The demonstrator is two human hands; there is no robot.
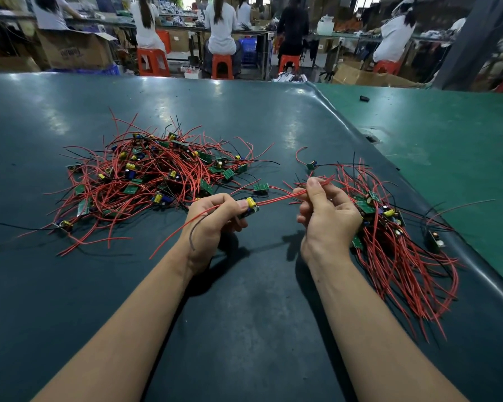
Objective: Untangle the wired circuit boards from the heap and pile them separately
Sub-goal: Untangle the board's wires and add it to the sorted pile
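The left hand [215, 216] curls its fingers round one small circuit board [249, 208], held just above the table; the board is green and carries a yellow cylindrical capacitor [251, 202] that stands out past the fingertips. A red wire [276, 198] runs taut from that board to the right hand [325, 216], which pinches it between thumb and forefinger, the remaining fingers loosely bent. A second red lead and a thin black lead trail from the left hand over the wrist. Both forearms are bare. To the left of the hands lies the heap [157, 175]: a loose, springy tangle of glossy red insulated wires, a few black ones, and small rectangular green boards with yellow and blue capacitors. To the right, touching the back of the right hand, lies the separate pile [395, 242], where the boards cluster at one end and the red wires fan out roughly parallel toward the near edge. One stray board [311, 164] lies between heap and pile. All rest on a smooth, dark, slightly reflective table mat [244, 314], bordered on the right by a green surface [447, 126].
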